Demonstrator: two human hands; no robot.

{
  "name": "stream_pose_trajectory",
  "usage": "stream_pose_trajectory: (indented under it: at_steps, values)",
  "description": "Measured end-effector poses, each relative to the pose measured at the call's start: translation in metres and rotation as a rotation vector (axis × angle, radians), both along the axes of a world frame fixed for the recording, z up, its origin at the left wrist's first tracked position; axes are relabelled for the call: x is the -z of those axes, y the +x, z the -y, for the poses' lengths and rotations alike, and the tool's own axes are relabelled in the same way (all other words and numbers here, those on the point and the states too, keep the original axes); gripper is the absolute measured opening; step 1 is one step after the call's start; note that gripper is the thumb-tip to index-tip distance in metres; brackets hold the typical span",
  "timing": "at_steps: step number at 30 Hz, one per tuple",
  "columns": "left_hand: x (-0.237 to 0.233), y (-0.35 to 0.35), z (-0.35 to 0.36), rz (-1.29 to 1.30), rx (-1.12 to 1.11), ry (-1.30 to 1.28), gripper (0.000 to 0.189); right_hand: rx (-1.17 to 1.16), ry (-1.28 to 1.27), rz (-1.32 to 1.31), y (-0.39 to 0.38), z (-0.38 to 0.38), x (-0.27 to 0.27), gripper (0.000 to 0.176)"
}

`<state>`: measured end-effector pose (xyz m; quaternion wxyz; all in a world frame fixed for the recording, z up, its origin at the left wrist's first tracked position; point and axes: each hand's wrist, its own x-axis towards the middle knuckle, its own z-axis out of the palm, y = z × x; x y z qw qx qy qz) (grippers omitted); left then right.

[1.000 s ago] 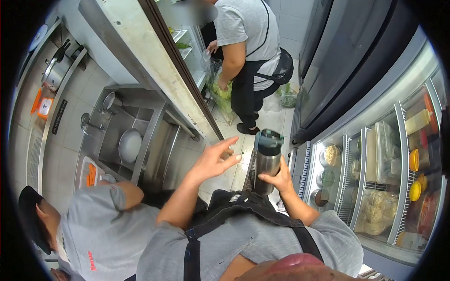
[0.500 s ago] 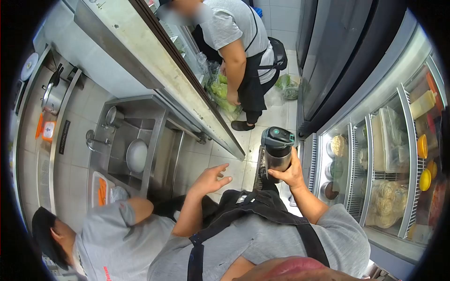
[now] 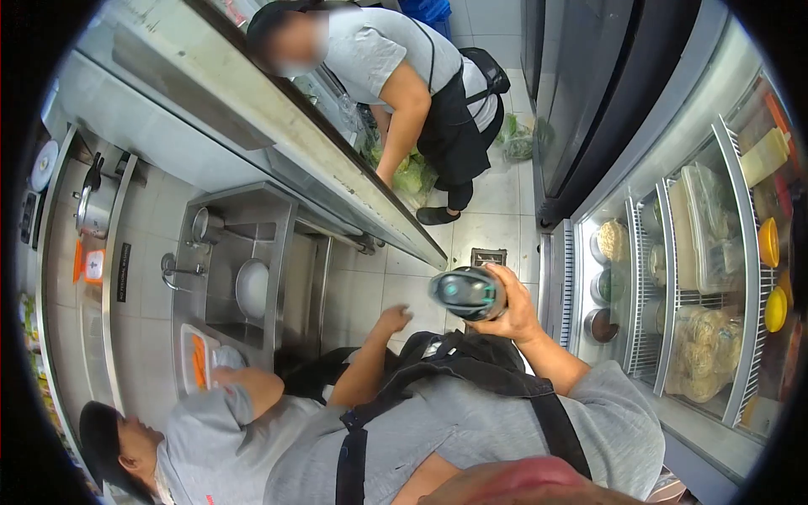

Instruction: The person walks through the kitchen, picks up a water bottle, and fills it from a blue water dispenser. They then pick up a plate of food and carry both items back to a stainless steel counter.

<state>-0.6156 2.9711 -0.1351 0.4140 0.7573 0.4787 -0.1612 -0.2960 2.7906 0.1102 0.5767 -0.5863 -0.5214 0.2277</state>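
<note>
Stainless-steel bottle with a black-and-teal lid (image 3: 469,293): held in the right hand (image 3: 515,313), fingers wrapped round the body. Lid is on and tipped toward the camera, contents not visible. It sits in front of the black apron (image 3: 471,370), over the tiled floor (image 3: 497,219), just beside the glass-door fridge (image 3: 715,442).

Left hand (image 3: 393,318) is empty, fingers loosely curled, lower down and apart from the bottle.

Fridge shelves:
- three round steel bowls in a column: pale noodles (image 3: 613,240), something green (image 3: 608,284), something dark (image 3: 601,324)
- clear lidded plastic boxes (image 3: 703,240) one shelf over, bagged noodle bundles (image 3: 699,353) beside them
- yellow-lidded tubs (image 3: 768,242) further right

Stainless sink (image 3: 282,244) on the left has a white round bowl (image 3: 252,288) in the basin. White tray of orange strips (image 3: 199,360) sits at its edge.

Co-worker in a grey shirt and black cap (image 3: 219,438) stands at that tray. Second co-worker (image 3: 379,50) bends over a clear bag of green leaves (image 3: 412,177).
</note>
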Motion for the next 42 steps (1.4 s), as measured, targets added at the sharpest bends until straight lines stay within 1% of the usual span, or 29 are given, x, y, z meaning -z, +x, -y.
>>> stream_pose_trajectory:
  at_steps: [1,2,4,5,6,7,8,10,11,13,15,17,19,20,23,24,26,27,28,30,34,37,42]
  values:
    - [0.066,-0.037,-0.001,-0.304,0.352,0.327,0.06,0.012,0.042,0.1,0.001,-0.002,0.002,0.094]
    - [0.026,-0.033,0.009,-0.595,0.562,0.08,0.062,0.032,0.084,0.2,0.004,-0.004,0.004,0.092]
    - [0.056,-0.066,0.017,-0.634,0.679,-0.314,0.051,0.052,0.04,0.142,0.01,0.002,0.003,0.09]
    - [0.073,-0.1,0.021,-0.321,0.455,-0.333,0.047,0.063,0.032,0.136,0.012,0.007,0.006,0.09]
    - [0.086,-0.129,0.026,0.036,0.251,-0.408,0.042,0.069,0.028,0.131,0.014,0.01,0.009,0.091]
    - [0.092,-0.154,0.032,0.356,0.142,-0.487,0.038,0.077,0.035,0.147,0.014,0.013,0.014,0.091]
    - [0.078,-0.15,0.037,0.347,0.137,-0.491,0.038,0.075,0.031,0.137,0.014,0.014,0.017,0.091]
    - [0.045,-0.13,0.041,-0.241,0.344,-0.258,0.035,0.048,0.008,0.165,0.015,0.014,0.022,0.09]
    - [0.038,-0.119,0.04,-0.251,0.339,-0.257,0.035,0.051,0.003,0.156,0.015,0.016,0.025,0.09]
    - [0.022,-0.1,0.036,-0.471,0.269,-0.219,0.031,0.04,-0.005,0.155,0.017,0.017,0.024,0.09]
    - [0.08,-0.117,0.016,-0.355,0.507,-0.187,0.032,0.003,-0.014,0.175,0.016,0.019,0.027,0.09]
    - [0.076,-0.089,0.014,-0.308,0.153,-0.099,0.041,-0.034,-0.011,0.203,0.02,0.02,0.029,0.09]
    - [0.021,-0.042,0.018,-0.192,-0.194,-0.141,0.052,-0.074,-0.004,0.244,0.02,0.018,0.034,0.09]
    - [0.022,-0.032,0.016,-0.189,-0.194,-0.138,0.052,-0.074,-0.001,0.246,0.019,0.016,0.034,0.09]
    - [0.022,-0.003,0.013,-0.115,-0.089,-0.138,0.053,-0.036,-0.057,0.227,0.021,0.017,0.032,0.09]
    - [0.021,0.004,0.017,-0.115,-0.093,-0.134,0.053,-0.039,-0.052,0.227,0.022,0.017,0.033,0.09]
    - [0.03,0.001,0.031,-0.119,-0.219,-0.224,0.048,0.016,-0.061,0.2,0.02,0.017,0.035,0.09]
    - [0.103,-0.032,0.03,-0.1,0.049,-0.329,0.044,0.011,-0.09,0.179,0.021,0.017,0.032,0.091]
    - [0.146,-0.051,0.03,-0.04,0.299,-0.425,0.04,0.013,-0.078,0.176,0.02,0.016,0.033,0.091]
    - [0.137,-0.051,0.071,-0.299,0.019,-0.667,0.031,0.015,-0.122,0.192,0.022,0.017,0.035,0.091]
    - [0.108,-0.038,0.091,-0.309,0.057,-0.616,0.031,0.011,-0.15,0.18,0.023,0.011,0.036,0.092]
    - [0.086,-0.027,0.081,-0.3,0.094,-0.562,0.03,-0.019,-0.14,0.191,0.028,0.003,0.038,0.093]
    - [0.063,-0.016,0.059,-0.273,0.141,-0.469,0.029,-0.054,-0.124,0.213,0.031,-0.012,0.033,0.094]
